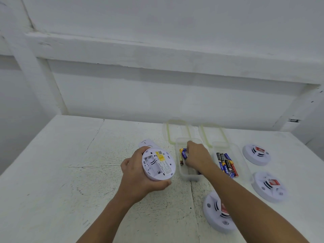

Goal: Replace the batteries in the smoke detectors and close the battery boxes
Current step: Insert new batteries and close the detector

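Left hand: The left hand, in the middle of the frame, wraps its fingers and thumb round a round white plastic smoke detector. It holds the detector off the white table with the back side up, so the person can see into it.
Battery slot: The open battery slot on that back looks empty. It is likely waiting for new batteries.
Right hand: The right hand, just right of the middle, reaches down into a clear plastic box. Its bent fingers pinch a small blue battery, most likely to lift it out.
Also in that box: A yellow and black battery lies just beside the blue one.
Second box: Another clear plastic box sits to the right and holds a pile of mixed batteries. Which box has the fresh ones cannot be told.
Lids: Two clear lids with green edges lie behind the boxes, so both boxes are open.
Waiting detectors: One white detector lies at the lower right, and two more lie at the right edge, one higher and one lower. All are face up.
Loose part: A white plastic piece lies behind the left hand. It may be the cover.
Step now: Picking a battery for the empty slot.
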